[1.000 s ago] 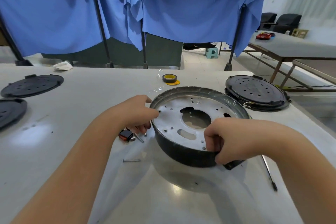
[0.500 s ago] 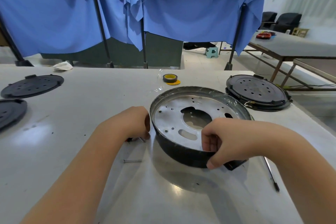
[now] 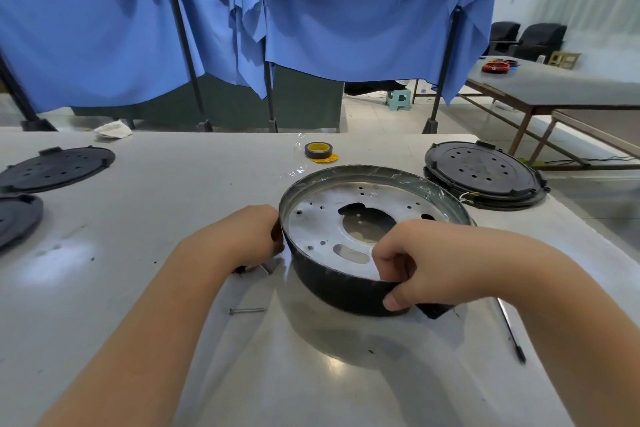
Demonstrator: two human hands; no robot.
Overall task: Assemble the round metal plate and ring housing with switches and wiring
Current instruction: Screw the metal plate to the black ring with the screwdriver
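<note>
Right hand grips the near rim of the ring housing, its fingers curled over the edge to the inside and its thumb pressed on the dark outer wall. Left hand lies against the housing's left side, fingers curled down toward the desk; whether it is holding anything under there cannot be told. The housing is a shallow black ring standing in the middle of the white desk, open side up. Inside it sits the round metal plate, silvery, with a large irregular opening at its centre, an oblong slot near the front and many small holes. A red and black switch peeps out from under the left hand, mostly hidden, beside a short metal pin. A long screw lies on the desk nearer the person, apart from the housing. A thin black-tipped tool lies to the right, just past the right wrist. Behind the housing is a roll of dark tape with a yellow core. Black round covers are stacked at the far right, with short wires showing at their edge; two more black covers lie at the far left. Blue cloth hangs behind the desk.
</note>
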